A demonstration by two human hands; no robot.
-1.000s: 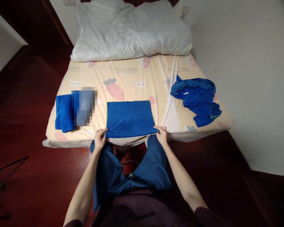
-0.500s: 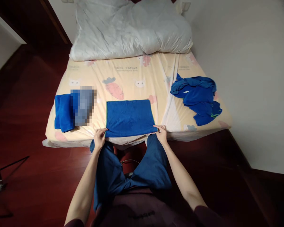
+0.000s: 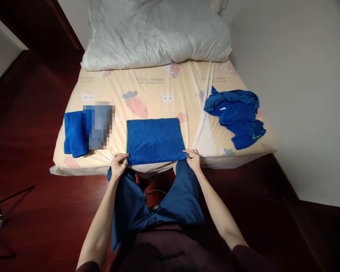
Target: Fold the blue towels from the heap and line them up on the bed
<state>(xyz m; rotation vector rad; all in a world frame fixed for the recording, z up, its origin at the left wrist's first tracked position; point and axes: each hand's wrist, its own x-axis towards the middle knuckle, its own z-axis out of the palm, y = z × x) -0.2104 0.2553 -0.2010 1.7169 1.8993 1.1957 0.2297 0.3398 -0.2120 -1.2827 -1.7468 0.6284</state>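
A blue cloth (image 3: 155,139) with a thin green edge lies flat at the near edge of the bed, in front of my legs. My left hand (image 3: 120,163) pinches its near left corner between thumb and fingers. At the near right corner, my right hand (image 3: 193,158) grips the cloth the same way. Folded blue cloth (image 3: 74,134) rests on the bed to the left, beside a pixelated grey-blue patch. On the right side of the bed is a crumpled heap of blue cloths (image 3: 238,117).
The bed (image 3: 102,88) has a yellow sheet printed with rabbits and carrots. A bunched white quilt (image 3: 158,36) covers its far end. A wall (image 3: 294,94) rises at the right. Thin dark stand legs (image 3: 0,215) show on the floor at lower left.
The view has shifted very slightly. Both hands keep hold of the cloth's near corners, and the cloth lies as before.
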